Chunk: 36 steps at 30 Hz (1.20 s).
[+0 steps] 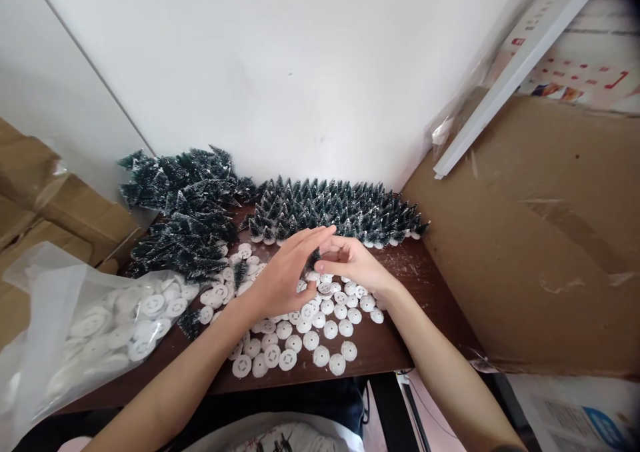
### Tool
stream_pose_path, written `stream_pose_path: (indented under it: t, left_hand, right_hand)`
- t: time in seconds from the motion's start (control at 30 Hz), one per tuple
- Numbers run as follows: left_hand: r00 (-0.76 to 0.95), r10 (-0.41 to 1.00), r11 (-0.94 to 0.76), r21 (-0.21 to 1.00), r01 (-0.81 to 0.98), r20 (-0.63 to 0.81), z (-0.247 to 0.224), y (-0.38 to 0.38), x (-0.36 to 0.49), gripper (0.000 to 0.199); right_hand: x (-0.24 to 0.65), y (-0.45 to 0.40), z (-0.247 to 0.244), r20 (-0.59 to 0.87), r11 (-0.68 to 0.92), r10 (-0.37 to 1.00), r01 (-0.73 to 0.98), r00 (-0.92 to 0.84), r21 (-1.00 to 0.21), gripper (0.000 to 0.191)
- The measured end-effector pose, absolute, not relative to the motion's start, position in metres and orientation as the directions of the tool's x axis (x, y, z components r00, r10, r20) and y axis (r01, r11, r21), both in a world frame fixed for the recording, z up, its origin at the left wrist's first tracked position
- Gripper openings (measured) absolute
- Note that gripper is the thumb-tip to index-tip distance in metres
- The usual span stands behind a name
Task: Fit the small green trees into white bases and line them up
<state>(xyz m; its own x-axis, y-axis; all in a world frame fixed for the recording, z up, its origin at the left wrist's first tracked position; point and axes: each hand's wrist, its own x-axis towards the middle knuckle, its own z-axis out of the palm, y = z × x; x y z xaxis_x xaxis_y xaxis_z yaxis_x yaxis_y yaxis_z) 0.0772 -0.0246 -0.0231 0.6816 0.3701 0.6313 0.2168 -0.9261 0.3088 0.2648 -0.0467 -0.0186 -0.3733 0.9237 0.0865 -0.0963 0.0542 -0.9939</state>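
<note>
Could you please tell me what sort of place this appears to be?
Probably a small assembly or craft workspace: loose white discs lie scattered over a brown table, a see-through bag holds more, and rows of little artificial trees stand at the back.

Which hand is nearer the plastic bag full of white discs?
Left. The left hand is to the right of the bag; the right hand is farther right, beyond the left hand.

Dark green trees (pixel 330 207) flecked white, white discs (pixel 311 340), dark brown table (pixel 431 305), tan cardboard (pixel 555 259)
</note>
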Motion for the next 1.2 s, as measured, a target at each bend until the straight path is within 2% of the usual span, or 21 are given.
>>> stream_pose_path:
  t: [0.17, 0.33, 0.47, 0.53, 0.63, 0.7, 0.77, 0.87, 1.0, 1.1, 1.2]
  left_hand:
    - [0.702, 0.353, -0.935, 0.264, 0.238, 0.618, -0.022, -0.025, 0.075, 0.086]
    - [0.712, 0.368, -0.929, 0.272, 0.251, 0.598, -0.020, -0.024, 0.076, 0.088]
    - [0.691, 0.318, -0.948, 0.237, 0.214, 0.649, -0.020, -0.021, 0.077, 0.104]
    - [0.664, 0.296, -0.955, 0.221, 0.197, 0.687, -0.021, -0.020, 0.077, 0.109]
    - [0.634, 0.303, -0.953, 0.235, 0.191, 0.712, -0.022, -0.019, 0.076, 0.105]
    - [0.620, 0.308, -0.951, 0.247, 0.186, 0.721, -0.021, -0.019, 0.076, 0.102]
    - [0.609, 0.306, -0.952, 0.249, 0.179, 0.732, -0.021, -0.020, 0.075, 0.100]
    - [0.603, 0.305, -0.952, 0.250, 0.176, 0.737, -0.021, -0.021, 0.075, 0.096]
    - [0.604, 0.320, -0.947, 0.261, 0.186, 0.730, -0.021, -0.021, 0.075, 0.093]
    - [0.605, 0.318, -0.948, 0.258, 0.186, 0.730, -0.021, -0.022, 0.075, 0.092]
    - [0.610, 0.313, -0.950, 0.251, 0.188, 0.728, -0.021, -0.022, 0.076, 0.092]
  right_hand:
    - [0.265, -0.047, -0.019, 0.096, 0.054, 0.913, -0.115, -0.396, -0.992, 0.024]
    - [0.264, -0.047, -0.017, 0.111, 0.061, 0.914, -0.138, -0.391, -0.989, 0.026]
    - [0.281, -0.048, -0.004, 0.190, 0.155, 0.905, -0.121, -0.382, -0.980, 0.021]
    - [0.297, -0.049, 0.005, 0.276, 0.252, 0.920, -0.118, -0.278, -0.961, 0.018]
    - [0.329, -0.048, 0.012, 0.382, 0.389, 0.921, -0.096, 0.082, -0.916, 0.021]
    - [0.350, -0.046, 0.011, 0.414, 0.441, 0.859, -0.023, 0.301, -0.897, 0.022]
    - [0.370, -0.046, 0.006, 0.433, 0.455, 0.782, 0.065, 0.448, -0.888, 0.026]
    - [0.392, -0.048, -0.002, 0.412, 0.333, 0.727, 0.243, 0.549, -0.911, 0.032]
    - [0.408, -0.060, -0.006, 0.316, 0.086, 0.833, 0.457, 0.454, -0.885, 0.030]
    - [0.413, -0.067, -0.007, 0.272, 0.009, 0.867, 0.533, 0.418, -0.846, 0.027]
    - [0.419, -0.069, -0.009, 0.293, -0.011, 0.833, 0.543, 0.470, -0.840, 0.028]
